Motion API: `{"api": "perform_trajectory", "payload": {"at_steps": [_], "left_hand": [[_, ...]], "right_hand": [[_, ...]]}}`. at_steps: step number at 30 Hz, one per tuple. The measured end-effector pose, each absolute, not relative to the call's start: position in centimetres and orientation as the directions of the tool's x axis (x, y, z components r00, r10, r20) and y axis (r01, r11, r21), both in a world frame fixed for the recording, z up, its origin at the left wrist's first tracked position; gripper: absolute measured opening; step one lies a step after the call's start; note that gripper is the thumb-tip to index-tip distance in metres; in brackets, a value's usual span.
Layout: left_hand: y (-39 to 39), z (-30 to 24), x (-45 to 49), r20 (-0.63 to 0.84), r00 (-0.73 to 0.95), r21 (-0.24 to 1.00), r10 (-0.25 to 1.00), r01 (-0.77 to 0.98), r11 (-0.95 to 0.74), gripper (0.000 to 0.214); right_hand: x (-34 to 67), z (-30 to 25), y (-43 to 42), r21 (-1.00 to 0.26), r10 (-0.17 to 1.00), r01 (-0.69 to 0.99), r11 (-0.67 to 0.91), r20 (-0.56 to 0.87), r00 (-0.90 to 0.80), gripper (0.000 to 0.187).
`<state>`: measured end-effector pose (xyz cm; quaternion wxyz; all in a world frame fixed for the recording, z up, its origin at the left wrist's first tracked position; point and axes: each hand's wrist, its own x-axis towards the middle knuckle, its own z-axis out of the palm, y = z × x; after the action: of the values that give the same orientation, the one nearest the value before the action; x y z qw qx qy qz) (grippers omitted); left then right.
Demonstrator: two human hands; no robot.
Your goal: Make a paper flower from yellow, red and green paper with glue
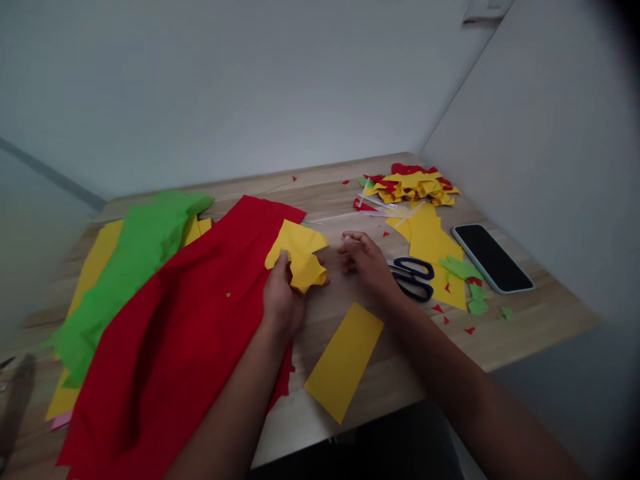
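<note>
A yellow cut-out piece with notched edges, thin like paper or cloth, is gripped in my left hand, its thumb on top and fingers partly hidden underneath. My right hand hovers just right of it, apart from the piece, with loosely bent fingers and nothing visible in them. Beside my right wrist lie scissors with dark blue handles, their blades mostly covered by the hand. Below the hands a yellow rectangle rests flat on the wooden table.
Left are a large red sheet, a crumpled green sheet and yellow sheets. Red and yellow cut pieces are heaped at the back right, near white strips. A phone lies by green scraps. Walls border the table.
</note>
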<state>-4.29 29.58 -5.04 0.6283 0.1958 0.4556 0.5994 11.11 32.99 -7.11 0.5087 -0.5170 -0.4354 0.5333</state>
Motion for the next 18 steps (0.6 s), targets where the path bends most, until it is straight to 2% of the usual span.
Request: {"api": "perform_trajectory", "payload": {"at_steps": [3, 6, 9, 13, 16, 18], "left_hand": [[29.6, -4.4, -4.6, -0.265, -0.022, 0.703, 0.964, -0.689, 0.177, 0.043], [29.5, -3.9, -4.7, -0.197, -0.006, 0.66, 0.98, -0.74, 0.129, 0.045], [29.3, -3.6, -4.4, -0.156, 0.001, 0.67, 0.988, -0.735, 0.106, 0.047], [28.7, -3.7, -3.7, -0.17, 0.088, 0.698, 0.982, -0.693, 0.182, 0.043], [28.2, -4.4, -3.3, -0.166, 0.141, 0.712, 0.976, -0.667, 0.217, 0.035], [28.1, -4.7, -3.2, -0.123, 0.168, 0.72, 0.978, -0.663, 0.204, 0.032]], "right_hand": [[10.8, -7.7, 32.8, -0.997, 0.997, -0.049, -0.064, -0.066, 0.039, 0.047], [10.4, -7.6, 32.2, -1.0, 0.998, 0.016, 0.011, 0.01, -0.054, 0.044], [10.0, -7.2, 31.4, -0.972, 0.967, 0.154, 0.177, 0.143, -0.209, 0.046], [9.5, -7.0, 30.5, -0.857, 0.881, 0.284, 0.43, 0.329, -0.339, 0.058], [9.4, -7.0, 30.4, -0.86, 0.889, 0.277, 0.427, 0.344, -0.301, 0.049], [9.6, -6.8, 30.7, -0.928, 0.927, 0.167, 0.332, 0.289, -0.238, 0.038]]}}
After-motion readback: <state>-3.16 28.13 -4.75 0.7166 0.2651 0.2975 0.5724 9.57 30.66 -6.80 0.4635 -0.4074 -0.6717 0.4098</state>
